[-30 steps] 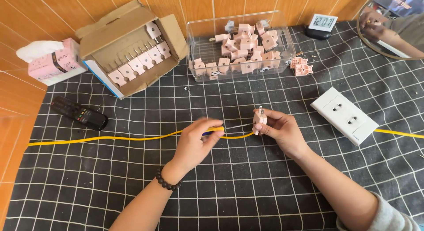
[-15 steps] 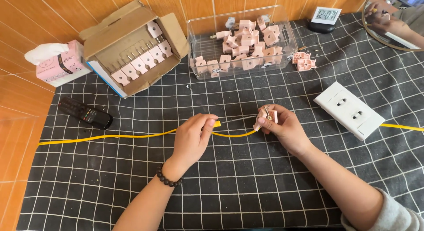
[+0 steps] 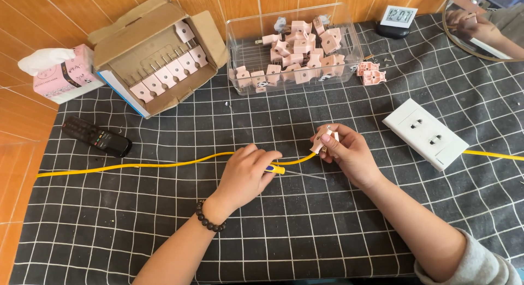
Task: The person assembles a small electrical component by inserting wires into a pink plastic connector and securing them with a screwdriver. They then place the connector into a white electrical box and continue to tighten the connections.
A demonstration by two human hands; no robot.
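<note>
While the left hand (image 3: 245,173) closes around a yellow-handled screwdriver (image 3: 275,169) over the yellow cable (image 3: 136,166), the right hand (image 3: 349,154), at three o'clock from it, pinches a pink plug (image 3: 322,140).

Two hands are seen, the left hand (image 3: 246,173) and the right hand (image 3: 349,154). One yellow cable (image 3: 136,166), one white double socket (image 3: 424,133), one remote control (image 3: 95,136), one tissue pack (image 3: 57,72), one cardboard box (image 3: 158,50), one clear tub (image 3: 295,45) and one small clock (image 3: 397,18) are counted. The pink plugs in the tub cannot be counted exactly.
</note>
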